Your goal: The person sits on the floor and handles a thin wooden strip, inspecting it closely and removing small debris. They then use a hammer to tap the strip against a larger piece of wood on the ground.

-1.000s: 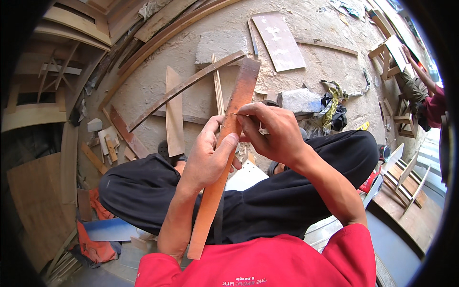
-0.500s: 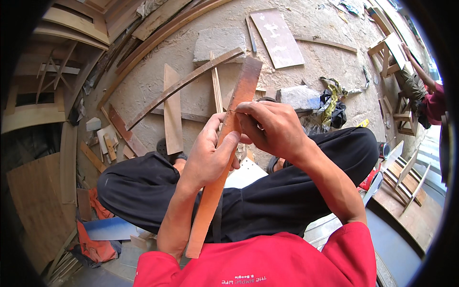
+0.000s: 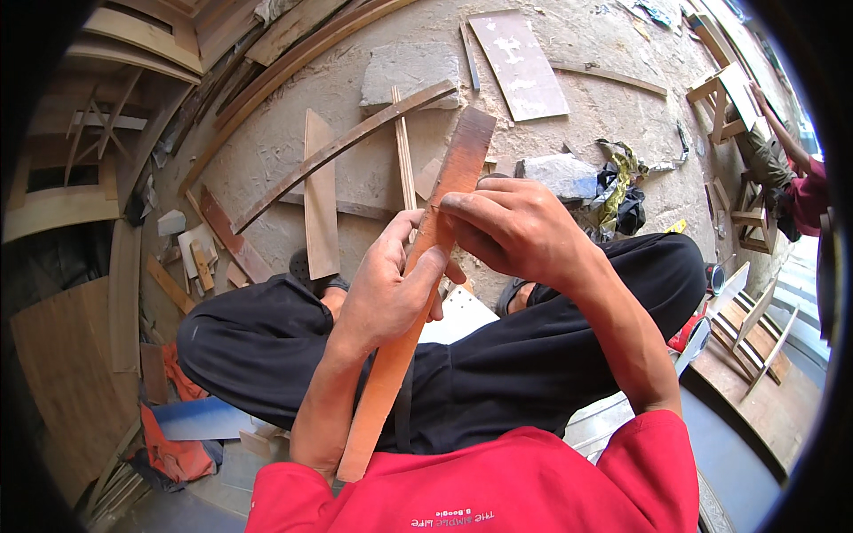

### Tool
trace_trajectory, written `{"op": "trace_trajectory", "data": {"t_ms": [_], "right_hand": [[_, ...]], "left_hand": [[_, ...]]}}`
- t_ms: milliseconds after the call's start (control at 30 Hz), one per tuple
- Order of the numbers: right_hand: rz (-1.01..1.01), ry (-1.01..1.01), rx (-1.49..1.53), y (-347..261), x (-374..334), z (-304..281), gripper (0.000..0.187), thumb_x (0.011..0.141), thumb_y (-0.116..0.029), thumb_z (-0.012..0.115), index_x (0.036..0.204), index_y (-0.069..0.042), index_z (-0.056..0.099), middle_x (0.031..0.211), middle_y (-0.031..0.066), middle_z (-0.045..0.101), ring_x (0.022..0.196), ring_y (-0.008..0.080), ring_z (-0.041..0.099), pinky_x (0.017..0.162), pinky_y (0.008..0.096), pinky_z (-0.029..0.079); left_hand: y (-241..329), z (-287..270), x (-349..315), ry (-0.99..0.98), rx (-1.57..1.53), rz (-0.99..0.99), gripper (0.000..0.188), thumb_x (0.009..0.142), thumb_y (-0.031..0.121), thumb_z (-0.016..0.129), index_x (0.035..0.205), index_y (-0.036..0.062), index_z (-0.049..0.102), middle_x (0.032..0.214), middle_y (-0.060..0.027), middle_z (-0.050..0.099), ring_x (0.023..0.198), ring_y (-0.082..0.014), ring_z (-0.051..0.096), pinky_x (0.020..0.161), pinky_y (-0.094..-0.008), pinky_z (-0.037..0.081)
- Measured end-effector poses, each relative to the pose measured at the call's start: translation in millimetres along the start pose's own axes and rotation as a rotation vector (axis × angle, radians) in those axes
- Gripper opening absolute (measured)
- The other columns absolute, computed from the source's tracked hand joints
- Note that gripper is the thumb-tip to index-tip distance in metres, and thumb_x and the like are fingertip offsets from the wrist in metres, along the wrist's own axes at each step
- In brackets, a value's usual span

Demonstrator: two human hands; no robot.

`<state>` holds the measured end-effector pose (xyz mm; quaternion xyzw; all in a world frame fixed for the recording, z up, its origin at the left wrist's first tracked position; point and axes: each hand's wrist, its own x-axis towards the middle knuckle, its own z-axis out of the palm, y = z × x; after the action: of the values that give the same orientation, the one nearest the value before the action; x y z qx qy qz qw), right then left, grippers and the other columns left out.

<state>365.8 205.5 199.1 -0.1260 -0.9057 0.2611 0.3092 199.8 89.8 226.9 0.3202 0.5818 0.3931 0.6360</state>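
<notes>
A long flat wooden strip, orange-brown and darker at its far end, slants from my chest up past my knees. My left hand is wrapped round its middle, the thumb lying on the upper face. Just beyond, my right hand is closed in a pinch, its fingertips at the strip's right edge and face. Whatever those fingertips hold, if anything, is too small to make out. Both hands are above my lap, between my bent knees in black trousers.
Past my feet, a dark narrow batten lies across a pale board and a concrete block. A peeling panel lies farther off. Crumpled foil and black plastic sit right of centre. Another person is at far right.
The near end of the strip has swung slightly left. My right hand stays pinched at the strip's edge, a little shifted, and my left hand keeps its grip.
</notes>
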Motion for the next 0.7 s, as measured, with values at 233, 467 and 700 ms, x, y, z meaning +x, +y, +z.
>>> {"op": "trace_trajectory", "data": {"t_ms": [233,467,700], "right_hand": [[-0.036,0.013,-0.008,-4,2,1,0.027,0.078,-0.011,0.072,0.100,-0.002,0.060,0.069,0.0101,0.060,0.066,0.0288,0.063,0.060,0.0387,0.051],[0.122,-0.309,-0.063,12,-36,15,0.022,0.075,-0.001,0.071,0.095,-0.003,0.062,0.069,0.0111,0.060,0.062,0.0286,0.061,0.057,0.0391,0.050],[0.237,0.103,-0.018,-6,-9,-1,0.013,0.078,0.000,0.068,0.089,-0.004,0.062,0.069,0.0105,0.062,0.062,0.0278,0.065,0.057,0.0361,0.051]], "left_hand": [[1,0,-4,0.000,-0.022,-0.006,0.033,0.098,0.013,0.048,0.126,-0.0026,0.042,0.080,-0.0106,0.068,0.051,-0.0088,0.058,0.047,-0.0231,0.048],[37,-37,-24,0.259,-0.088,0.220,0.043,0.099,0.015,0.047,0.136,-0.0037,0.036,0.081,-0.0115,0.068,0.049,-0.0096,0.058,0.046,-0.0212,0.048],[26,-34,-20,0.238,-0.023,0.153,0.043,0.099,0.018,0.048,0.133,-0.0041,0.035,0.082,-0.0105,0.068,0.052,-0.0117,0.063,0.049,-0.0207,0.050]]}}
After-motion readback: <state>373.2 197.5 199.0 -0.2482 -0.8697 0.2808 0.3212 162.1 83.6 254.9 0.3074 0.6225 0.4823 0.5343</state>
